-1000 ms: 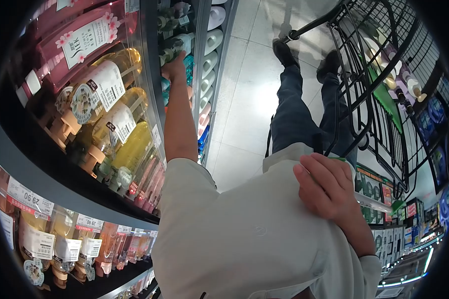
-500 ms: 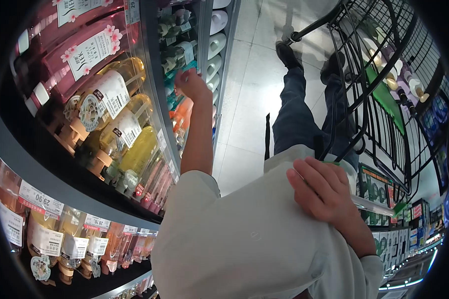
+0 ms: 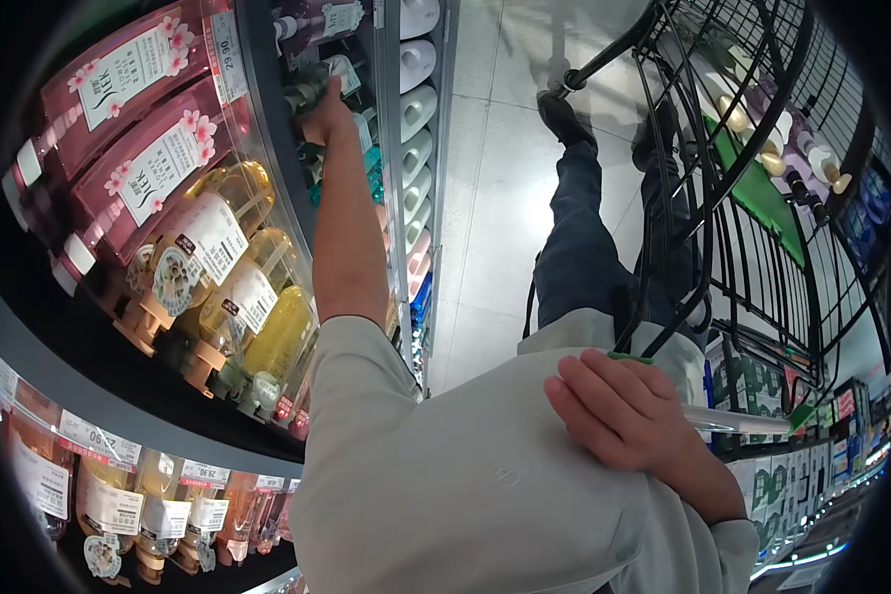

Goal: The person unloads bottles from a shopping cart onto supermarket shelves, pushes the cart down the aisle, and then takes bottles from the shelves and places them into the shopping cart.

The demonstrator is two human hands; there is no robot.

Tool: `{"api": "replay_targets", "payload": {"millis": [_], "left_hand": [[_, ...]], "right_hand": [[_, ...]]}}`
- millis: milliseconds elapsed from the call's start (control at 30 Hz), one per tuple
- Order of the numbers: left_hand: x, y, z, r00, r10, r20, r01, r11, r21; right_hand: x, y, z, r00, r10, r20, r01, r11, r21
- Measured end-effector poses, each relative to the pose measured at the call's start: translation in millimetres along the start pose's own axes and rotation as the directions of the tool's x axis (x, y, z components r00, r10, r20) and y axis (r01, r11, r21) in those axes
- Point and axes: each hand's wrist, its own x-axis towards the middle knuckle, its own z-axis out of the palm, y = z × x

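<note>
My left hand (image 3: 327, 117) reaches into the shelf at upper left, its fingers curled at the top of a dark green bottle (image 3: 307, 91) and partly hidden. The bottle stands among other bottles in its row, with teal bottles (image 3: 372, 176) just below it in view. Over the shopping cart's pale handle bar (image 3: 738, 422), my right hand (image 3: 614, 408) lies with its fingers together and bent down. The hand covers much of the bar. The black wire cart (image 3: 752, 218) stands to the right of my legs.
Pink bottles (image 3: 134, 79) and yellow pump bottles (image 3: 213, 233) line the left shelf, with more bottles (image 3: 109, 495) on another tier. Beyond is a row of white bottles (image 3: 416, 109). In the cart are a green bag (image 3: 752, 193) and several bottles (image 3: 812, 158). Boxed goods (image 3: 762, 485) stand at lower right.
My left hand has moved up and left, from beside the teal bottles to the dark green bottle. My right hand stays on the handle bar. The view has shifted slightly.
</note>
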Motion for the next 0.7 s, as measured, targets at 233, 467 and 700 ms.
{"api": "replay_targets", "payload": {"millis": [233,467,700], "left_hand": [[-23,-10,-31,0.983,0.046,0.178,-0.051,0.999,0.019],[5,-32,-35,0.872,-0.199,0.448,0.193,0.979,0.059],[2,-68,-19,0.947,0.011,0.32,0.061,0.975,-0.215]], "right_hand": [[0,1,-1,1.0,-0.014,0.006,0.014,1.0,-0.004],[2,3,-3,1.0,-0.02,0.019,0.02,1.0,0.004],[0,2,1,0.999,-0.006,-0.031,0.008,0.998,0.064]]}}
